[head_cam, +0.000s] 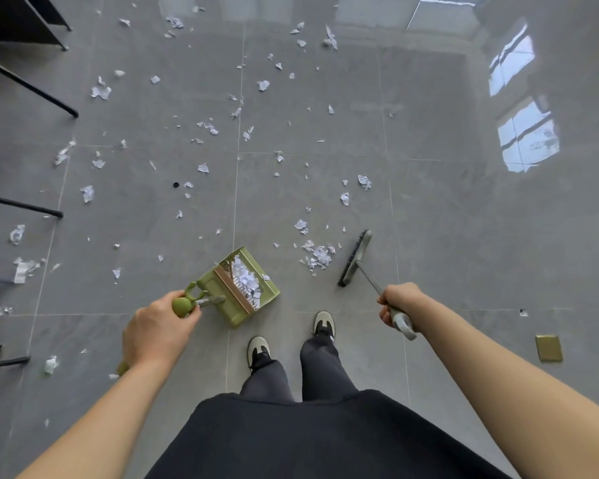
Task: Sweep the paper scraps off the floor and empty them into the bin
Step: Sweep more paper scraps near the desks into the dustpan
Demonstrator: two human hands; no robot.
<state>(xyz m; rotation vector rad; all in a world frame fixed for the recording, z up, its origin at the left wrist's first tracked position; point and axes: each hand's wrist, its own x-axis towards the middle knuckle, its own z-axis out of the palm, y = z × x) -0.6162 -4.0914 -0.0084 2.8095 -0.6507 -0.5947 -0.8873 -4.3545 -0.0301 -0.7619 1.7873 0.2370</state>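
My left hand grips the top of the handle of a green dustpan, which stands on the grey floor in front of my feet with white paper scraps inside it. My right hand grips the grey handle of a broom; its dark bristle head rests on the floor to the right of the dustpan. A small heap of paper scraps lies between the dustpan and the broom head. Many more white scraps are scattered across the tiles ahead and to the left. No bin is in view.
Black metal furniture legs stand along the left edge, with scraps lying between them. A brass floor plate is set in the tiles at the right. My two shoes stand just behind the dustpan. Window reflections shine on the floor at the right.
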